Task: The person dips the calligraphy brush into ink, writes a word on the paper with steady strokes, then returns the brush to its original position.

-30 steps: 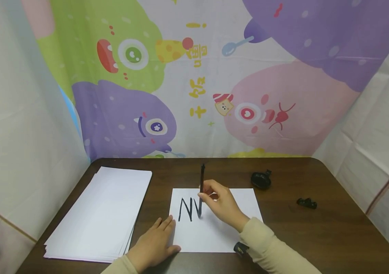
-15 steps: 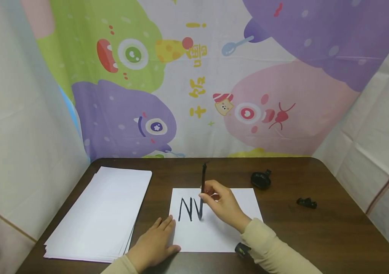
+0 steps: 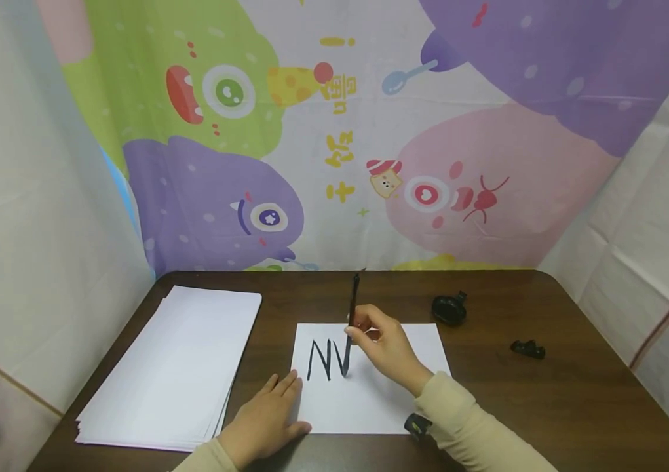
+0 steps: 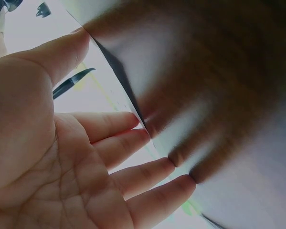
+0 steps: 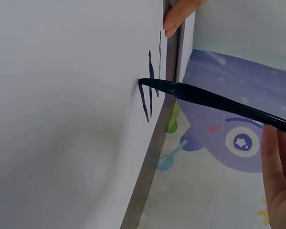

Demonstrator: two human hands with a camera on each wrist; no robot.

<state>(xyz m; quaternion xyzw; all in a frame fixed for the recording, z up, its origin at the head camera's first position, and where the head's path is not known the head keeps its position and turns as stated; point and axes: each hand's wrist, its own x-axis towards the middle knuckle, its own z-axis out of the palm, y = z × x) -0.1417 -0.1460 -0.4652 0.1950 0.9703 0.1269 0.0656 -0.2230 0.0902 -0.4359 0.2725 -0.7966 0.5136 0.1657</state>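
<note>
My right hand (image 3: 386,344) pinches a dark calligraphy brush (image 3: 353,308) by its handle. In the right wrist view, the brush's bent black tip (image 5: 150,82) touches the white paper (image 3: 369,410). Black strokes (image 3: 319,359) on that sheet form an N shape, with a V-like pair of strokes beside it, at whose foot the tip rests. My left hand (image 3: 266,416) rests on the sheet's left edge and the table, fingers extended. The left wrist view shows its palm and spread fingertips (image 4: 183,176) touching a pale surface.
A stack of white paper (image 3: 163,373) lies at the left of the brown table (image 3: 546,406). At the right sit a round black dish (image 3: 449,309) and a small black object (image 3: 527,349). A dark object (image 3: 417,426) lies by my right cuff. A cartoon curtain (image 3: 340,229) hangs behind.
The brush tip slid slightly down, lengthening the newest stroke, then shifted slightly up and right. My right hand moved a little right, tilting the handle's top rightward. My left hand stayed put.
</note>
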